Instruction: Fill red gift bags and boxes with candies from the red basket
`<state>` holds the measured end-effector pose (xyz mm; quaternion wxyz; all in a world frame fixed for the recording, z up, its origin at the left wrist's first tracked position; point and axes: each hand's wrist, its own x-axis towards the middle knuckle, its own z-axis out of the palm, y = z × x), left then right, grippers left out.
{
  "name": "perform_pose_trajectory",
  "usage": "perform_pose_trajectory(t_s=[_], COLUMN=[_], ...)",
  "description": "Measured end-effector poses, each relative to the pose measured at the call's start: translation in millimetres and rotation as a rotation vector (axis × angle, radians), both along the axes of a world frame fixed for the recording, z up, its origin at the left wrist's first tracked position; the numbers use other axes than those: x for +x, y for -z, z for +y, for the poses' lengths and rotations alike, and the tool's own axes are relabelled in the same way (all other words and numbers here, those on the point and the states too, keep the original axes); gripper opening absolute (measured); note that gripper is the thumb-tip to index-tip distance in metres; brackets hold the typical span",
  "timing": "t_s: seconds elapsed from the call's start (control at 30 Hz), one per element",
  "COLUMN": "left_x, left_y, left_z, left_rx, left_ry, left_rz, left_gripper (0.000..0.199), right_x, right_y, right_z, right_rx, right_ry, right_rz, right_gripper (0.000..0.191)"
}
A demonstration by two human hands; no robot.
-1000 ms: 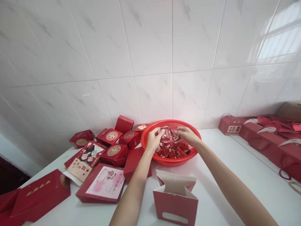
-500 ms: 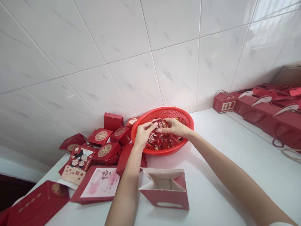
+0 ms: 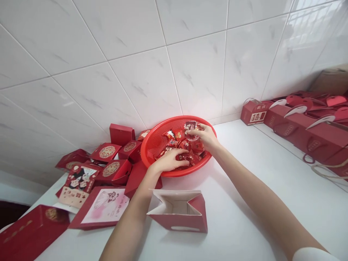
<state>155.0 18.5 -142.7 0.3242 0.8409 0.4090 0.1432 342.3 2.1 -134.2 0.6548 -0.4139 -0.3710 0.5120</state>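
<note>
Backed by white marbled wall tiles (image 3: pixel 136 85), above a white worktop (image 3: pixel 233 195). With the right hand (image 3: pixel 208 137), just right of centre, pinching a dark red packet (image 3: pixel 190 125) in a narrow grip between thumb and fingers. With the left hand (image 3: pixel 168 160), lower and nearer, touching loose wrapped packets (image 3: pixel 174 142), thumb and fingers moderately wide apart, nothing clearly gripped. Around both, in the middle of the frame, a red plastic basket (image 3: pixel 150 143) full of the same.

For good handling, best to pinch by the edge or seal rather than squeeze the contents, and to part the heap with light fingertips so as not to push any over the low near rim. Better also to spare the basket the weight of the forearms, for fear of tipping.

Below the basket, at lower centre, an open-topped red box (image 3: pixel 178 222), upright, mouth gaping, near the left forearm: easily knocked by a low sleeve or elbow. At left, gold-medallion boxes (image 3: pixel 106 151) and a pink-pictured box (image 3: pixel 107 206); at right, a row of handled boxes (image 3: pixel 312 134).
</note>
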Motion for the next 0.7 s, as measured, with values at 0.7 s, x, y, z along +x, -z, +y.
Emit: perform_pose_trajectory(t_s=[0.7], left_x=[10.4], left_y=[3.1], left_z=[-29.0], left_rx=[0.206], left_ry=[-0.089], left_rz=[0.449], left_gripper=[0.043], right_x=[-8.1], right_y=[13.9], right_z=[-20.1], right_rx=[-0.12], right_ry=[-0.091], right_rz=[-0.431], right_gripper=[0.025])
